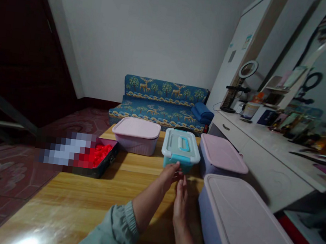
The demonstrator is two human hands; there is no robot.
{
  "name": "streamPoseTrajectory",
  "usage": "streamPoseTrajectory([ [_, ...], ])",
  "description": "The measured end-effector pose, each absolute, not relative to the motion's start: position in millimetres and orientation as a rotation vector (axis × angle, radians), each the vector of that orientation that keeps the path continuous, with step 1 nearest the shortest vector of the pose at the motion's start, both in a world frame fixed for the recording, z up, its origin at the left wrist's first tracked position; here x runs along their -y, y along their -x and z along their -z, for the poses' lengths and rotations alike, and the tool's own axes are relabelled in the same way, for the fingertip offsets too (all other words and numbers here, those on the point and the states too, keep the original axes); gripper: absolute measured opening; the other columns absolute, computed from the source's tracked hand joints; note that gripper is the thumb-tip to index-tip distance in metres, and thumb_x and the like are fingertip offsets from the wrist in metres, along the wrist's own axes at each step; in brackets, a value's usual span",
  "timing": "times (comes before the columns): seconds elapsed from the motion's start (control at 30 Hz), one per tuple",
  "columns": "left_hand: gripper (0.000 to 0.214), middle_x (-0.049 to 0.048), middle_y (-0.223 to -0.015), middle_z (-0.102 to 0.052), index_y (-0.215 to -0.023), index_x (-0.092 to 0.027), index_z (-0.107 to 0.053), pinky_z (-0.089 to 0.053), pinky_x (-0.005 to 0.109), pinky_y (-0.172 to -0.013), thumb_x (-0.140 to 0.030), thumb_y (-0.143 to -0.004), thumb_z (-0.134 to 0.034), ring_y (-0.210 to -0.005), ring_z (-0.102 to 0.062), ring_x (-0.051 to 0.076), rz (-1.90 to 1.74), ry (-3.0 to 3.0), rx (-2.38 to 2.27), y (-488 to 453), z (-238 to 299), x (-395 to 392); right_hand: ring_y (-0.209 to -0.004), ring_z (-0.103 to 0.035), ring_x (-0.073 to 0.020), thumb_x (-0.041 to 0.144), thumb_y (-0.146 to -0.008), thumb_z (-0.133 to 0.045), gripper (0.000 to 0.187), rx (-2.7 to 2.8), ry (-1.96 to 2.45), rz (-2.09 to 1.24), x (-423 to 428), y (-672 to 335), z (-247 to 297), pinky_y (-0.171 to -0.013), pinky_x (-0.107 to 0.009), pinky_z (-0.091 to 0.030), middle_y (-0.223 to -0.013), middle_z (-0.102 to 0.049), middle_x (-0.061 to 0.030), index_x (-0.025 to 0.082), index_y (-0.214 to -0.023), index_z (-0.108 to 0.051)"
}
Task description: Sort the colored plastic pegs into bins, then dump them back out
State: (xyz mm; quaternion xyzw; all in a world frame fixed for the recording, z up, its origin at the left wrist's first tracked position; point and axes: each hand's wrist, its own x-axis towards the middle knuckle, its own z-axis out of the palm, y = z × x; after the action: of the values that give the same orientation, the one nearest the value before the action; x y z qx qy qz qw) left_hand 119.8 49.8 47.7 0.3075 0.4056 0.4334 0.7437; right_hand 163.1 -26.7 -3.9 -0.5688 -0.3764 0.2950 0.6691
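Note:
A small storage box (180,161) with a clear lid (172,143) and a turquoise carrying handle and latch stands on the wooden table in front of me. The lid lies on it. My left hand (171,174) is at the front wall of this box, just under the latch, its thumb raised apart from the fingers. Whether it presses on the box I cannot tell. Just right of it and nearer to me, my right hand (180,203) has its fingers stretched out towards the box's front, holding nothing.
A lidded pink box (136,128) stands left of the small box, and a lidded purple box (223,153) to its right. A larger lidded box (247,211) fills the near right. At the table's (81,203) left edge, a dark case (107,164) holds red things, partly blurred out.

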Motion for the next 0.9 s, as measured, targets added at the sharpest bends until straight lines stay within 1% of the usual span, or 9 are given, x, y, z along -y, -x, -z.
streamPoseTrajectory([
  [0.07,0.023,0.0065,-0.083,-0.065,-0.089,-0.013,-0.066,-0.048,0.026,-0.062,-0.029,-0.074,-0.072,-0.066,-0.060,0.013,-0.972,-0.747,-0.912,-93.7,-49.2,-40.8,-0.130,-0.045,-0.0278,0.065,-0.079,-0.046,0.069,0.799,1.303,-0.736,29.5,-159.2,9.4,-0.105,-0.041,-0.037,-0.136,-0.054,-0.0125,0.017,-0.126,-0.057],
  [0.13,0.019,0.0075,-0.086,-0.068,-0.088,-0.014,-0.070,-0.048,0.026,-0.067,-0.023,-0.072,-0.072,-0.075,-0.062,0.015,-1.032,-0.941,-0.980,-55.6,-52.4,-31.1,-0.127,-0.048,-0.0283,0.067,-0.076,-0.048,0.069,0.801,1.320,-0.774,31.3,-157.7,14.2,-0.106,-0.042,-0.037,-0.133,-0.057,-0.0133,0.016,-0.119,-0.061],
  [0.2,0.014,0.0084,-0.088,-0.071,-0.086,-0.015,-0.072,-0.048,0.027,-0.073,-0.021,-0.075,-0.067,-0.082,-0.063,0.018,-1.110,-1.390,-1.139,-6.9,-56.9,-22.9,-0.124,-0.051,-0.0280,0.069,-0.075,-0.047,0.068,0.866,1.331,-0.783,31.9,-157.9,17.0,-0.106,-0.041,-0.037,-0.129,-0.060,-0.0142,0.015,-0.114,-0.063],
  [0.3,0.022,0.0107,-0.101,-0.070,-0.098,-0.018,-0.070,-0.047,0.033,-0.082,-0.023,-0.080,-0.059,-0.093,-0.063,0.024,-1.191,-1.904,-1.542,74.1,-63.2,-15.8,-0.118,-0.056,-0.0261,0.066,-0.078,-0.045,0.062,0.979,1.354,-0.749,32.6,-157.6,16.5,-0.102,-0.039,-0.041,-0.123,-0.064,-0.0138,0.017,-0.109,-0.065],
  [0.4,0.033,0.0149,-0.114,-0.064,-0.110,-0.017,-0.066,-0.040,0.041,-0.094,-0.023,-0.077,-0.061,-0.107,-0.055,0.031,-1.025,-2.173,-2.166,139.5,-63.4,-13.4,-0.113,-0.060,-0.0248,0.062,-0.082,-0.041,0.057,1.043,1.401,-0.674,33.6,-154.8,15.0,-0.097,-0.037,-0.046,-0.118,-0.067,-0.0129,0.018,-0.106,-0.067],
  [0.5,0.032,0.0170,-0.107,-0.063,-0.105,-0.015,-0.066,-0.042,0.043,-0.085,-0.029,-0.077,-0.060,-0.102,-0.054,0.035,-0.681,-2.182,-2.526,170.9,-56.6,-10.7,-0.114,-0.060,-0.0229,0.060,-0.085,-0.036,0.057,1.116,1.433,-0.629,33.7,-154.3,18.7,-0.096,-0.035,-0.046,-0.119,-0.067,-0.0117,0.018,-0.109,-0.067],
  [0.6,0.020,0.0143,-0.096,-0.065,-0.089,-0.016,-0.069,-0.041,0.040,-0.081,-0.028,-0.081,-0.055,-0.098,-0.054,0.033,-0.578,-2.238,-2.487,174.5,-47.9,-5.4,-0.115,-0.059,-0.0222,0.060,-0.086,-0.034,0.057,1.191,1.476,-0.575,33.9,-159.6,25.0,-0.095,-0.035,-0.046,-0.120,-0.066,-0.0100,0.019,-0.109,-0.067],
  [0.73,0.015,0.0103,-0.084,-0.066,-0.076,-0.017,-0.067,-0.041,0.036,-0.080,-0.023,-0.081,-0.055,-0.087,-0.057,0.027,-0.697,-2.299,-2.229,166.7,-39.1,9.5,-0.111,-0.061,-0.0229,0.059,-0.086,-0.037,0.052,1.243,1.520,-0.540,34.8,-166.2,27.3,-0.091,-0.035,-0.048,-0.116,-0.068,-0.0085,0.023,-0.105,-0.069],
  [0.9,0.016,0.0077,-0.076,-0.063,-0.067,-0.017,-0.063,-0.043,0.034,-0.073,-0.017,-0.081,-0.054,-0.078,-0.057,0.023,-0.923,-2.316,-1.912,153.8,-34.1,42.4,-0.109,-0.061,-0.0236,0.057,-0.084,-0.044,0.045,1.226,1.391,-0.583,36.7,-143.7,19.5,-0.098,-0.040,-0.045,-0.112,-0.069,-0.0110,0.022,-0.098,-0.069],
])
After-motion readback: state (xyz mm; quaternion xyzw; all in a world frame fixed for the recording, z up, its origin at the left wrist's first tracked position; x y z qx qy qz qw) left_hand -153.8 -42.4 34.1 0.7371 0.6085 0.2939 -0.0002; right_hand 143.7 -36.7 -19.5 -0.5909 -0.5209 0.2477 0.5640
